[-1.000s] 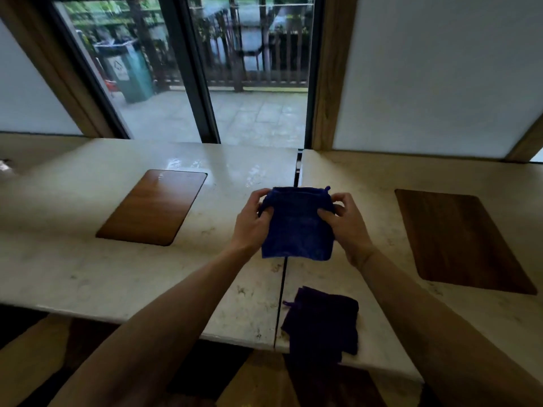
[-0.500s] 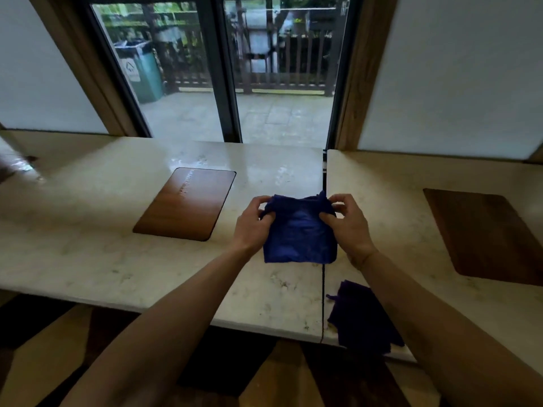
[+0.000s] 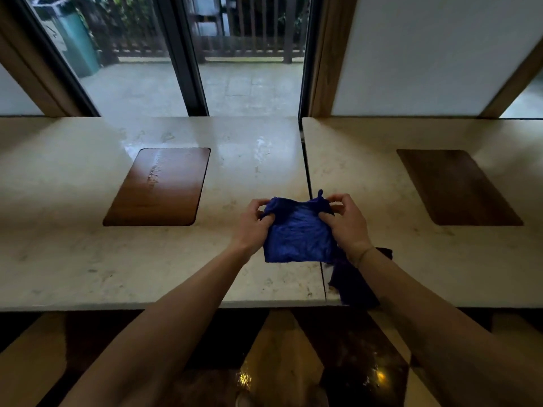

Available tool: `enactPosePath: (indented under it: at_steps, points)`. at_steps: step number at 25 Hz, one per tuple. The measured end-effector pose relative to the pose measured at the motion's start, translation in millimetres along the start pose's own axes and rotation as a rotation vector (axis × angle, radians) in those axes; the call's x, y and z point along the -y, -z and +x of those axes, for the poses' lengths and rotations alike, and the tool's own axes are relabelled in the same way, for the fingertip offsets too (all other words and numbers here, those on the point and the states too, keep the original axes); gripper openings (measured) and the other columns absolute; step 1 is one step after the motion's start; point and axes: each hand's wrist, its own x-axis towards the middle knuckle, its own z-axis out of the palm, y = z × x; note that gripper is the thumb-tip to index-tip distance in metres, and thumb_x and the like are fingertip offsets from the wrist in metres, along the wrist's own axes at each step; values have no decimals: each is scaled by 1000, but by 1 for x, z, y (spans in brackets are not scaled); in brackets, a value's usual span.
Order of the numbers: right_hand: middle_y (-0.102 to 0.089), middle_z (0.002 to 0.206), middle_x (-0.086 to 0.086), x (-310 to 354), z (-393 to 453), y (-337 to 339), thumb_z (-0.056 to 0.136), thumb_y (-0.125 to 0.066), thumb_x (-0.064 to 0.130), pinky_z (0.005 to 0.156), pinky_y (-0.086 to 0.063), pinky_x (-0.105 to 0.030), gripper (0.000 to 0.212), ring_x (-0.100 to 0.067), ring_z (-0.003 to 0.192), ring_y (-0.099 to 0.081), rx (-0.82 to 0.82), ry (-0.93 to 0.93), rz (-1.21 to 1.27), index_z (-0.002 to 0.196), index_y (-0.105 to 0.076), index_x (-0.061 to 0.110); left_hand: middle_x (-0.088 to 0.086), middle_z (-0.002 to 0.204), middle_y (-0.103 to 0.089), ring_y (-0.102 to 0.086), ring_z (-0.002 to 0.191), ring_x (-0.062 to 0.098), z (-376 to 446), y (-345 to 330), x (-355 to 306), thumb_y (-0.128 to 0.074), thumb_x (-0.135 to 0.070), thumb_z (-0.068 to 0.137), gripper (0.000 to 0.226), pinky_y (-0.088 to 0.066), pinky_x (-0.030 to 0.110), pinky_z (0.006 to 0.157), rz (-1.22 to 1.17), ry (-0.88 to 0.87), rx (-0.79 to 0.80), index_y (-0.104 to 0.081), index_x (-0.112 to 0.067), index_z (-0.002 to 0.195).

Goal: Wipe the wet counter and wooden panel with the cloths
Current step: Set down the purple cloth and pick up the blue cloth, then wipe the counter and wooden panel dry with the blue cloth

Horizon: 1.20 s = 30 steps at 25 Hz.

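Blue cloth (image 3: 296,230) held above counter (image 3: 73,259), near seam. Left hand (image 3: 252,224) and right hand (image 3: 346,223) each pinch top corner. Soft, light, limp; likely bunches, so wad in palm for wiping. Wet panel (image 3: 158,186) left; dark cloth (image 3: 352,286) at counter edge.

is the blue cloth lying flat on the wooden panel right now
No, the blue cloth is held up between the left hand and right hand, well to the right of the wet wooden panel.
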Motion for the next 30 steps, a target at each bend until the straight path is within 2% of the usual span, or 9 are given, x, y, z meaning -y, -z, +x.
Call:
enactPosePath:
  at_steps: [7,14,16,18,20,22,24,26,30]
  points:
    - [-61,113,7,-53,-14,-8,90,-61,8,85,-57,-43,46,-19,106,-62,83,-74,-148,127,-56,36,2,101,-68,-68,91,19,-8,-23,60,-55,-12,96,31,-61,44,76,115,129,-36,-57,-26,123]
    - [-40,141,-7,-112,-40,-37,93,-49,4,90,-44,-28,53,-23,119,-49,176,-128,-496,140,-48,29,-1,113,-63,-64,105,18,-32,-37,124,-51,-3,97,38,-60,35,83,188,197,7,-55,-21,131]
    - [-35,146,-8,-115,-50,-46,93,-51,8,97,-47,-38,51,-28,127,-43,108,-28,-699,140,-47,28,0,119,-61,-64,106,17,-31,-34,129,-52,-3,97,40,-60,41,86,201,166,29,-53,-22,133]
    - [-38,148,-10,-115,-56,-58,92,-57,21,102,-43,-48,46,-33,132,-37,64,224,-919,136,-50,27,2,125,-59,-64,102,16,-25,-28,134,-54,-7,96,41,-59,42,87,341,71,31,-52,-23,134]
    - [-42,148,-8,-117,-61,-75,93,-55,39,108,-34,-58,45,-35,136,-33,155,364,-969,137,-50,29,2,126,-58,-63,97,16,-14,-18,137,-55,-14,95,40,-56,40,87,493,-2,-30,-52,-24,134]
    - [-28,160,-4,-127,-64,-92,95,-41,57,114,-11,-69,56,-37,146,-18,306,291,-1033,147,-36,38,1,127,-58,-59,105,18,-1,2,141,-53,-20,97,37,-52,36,88,614,-20,-129,-53,-24,133]
    - [-1,167,3,-145,-66,-101,93,-22,72,109,6,-74,67,-37,151,6,369,209,-1143,154,-8,48,2,129,-57,-51,116,21,14,28,149,-48,-24,98,34,-47,36,92,770,-45,-204,-54,-24,132]
    - [14,166,7,-156,-65,-105,89,-12,78,109,7,-76,71,-36,150,17,351,188,-1198,152,8,51,5,132,-55,-44,123,25,27,57,160,-45,-28,98,37,-42,41,97,932,-87,-231,-55,-24,133]
    - [17,165,9,-153,-54,-117,89,-13,78,109,8,-75,72,-33,149,21,284,143,-1204,151,10,52,8,151,-38,-26,141,33,62,116,180,-45,-42,97,45,-30,55,109,1127,-6,-192,-45,-27,140]
